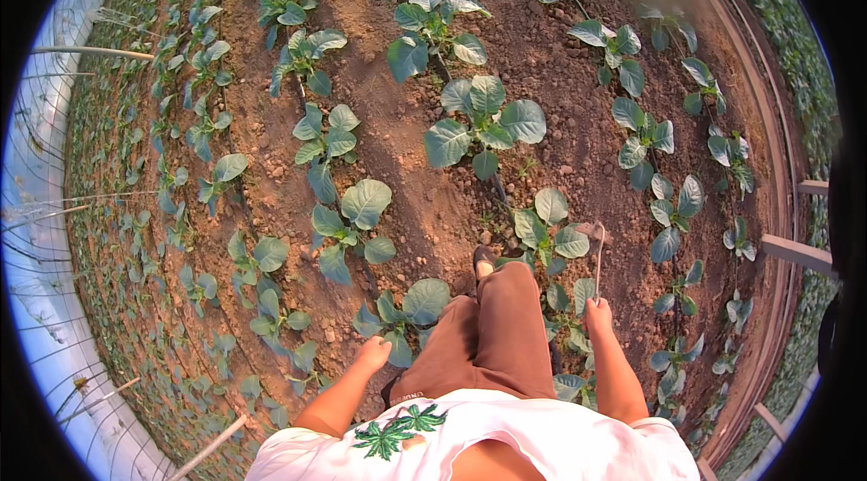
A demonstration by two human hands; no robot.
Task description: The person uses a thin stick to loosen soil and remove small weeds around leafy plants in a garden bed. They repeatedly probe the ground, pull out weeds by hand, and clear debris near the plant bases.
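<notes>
My right hand is closed around the handle of a small hoe, whose thin curved neck reaches up to a blade just over the soil. Beside that blade grows a broad-leaved, cabbage-like seedling. My left hand hangs at the left of my brown trousers with its fingers curled; nothing shows in it. Close to it stands another leafy seedling. One shod foot is on the soil; the other is hidden.
Rows of seedlings run along dark drip lines through reddish, cloddy soil. At the right, wooden posts stand by a long border rail. A translucent greenhouse sheet with wires and poles curves along the left.
</notes>
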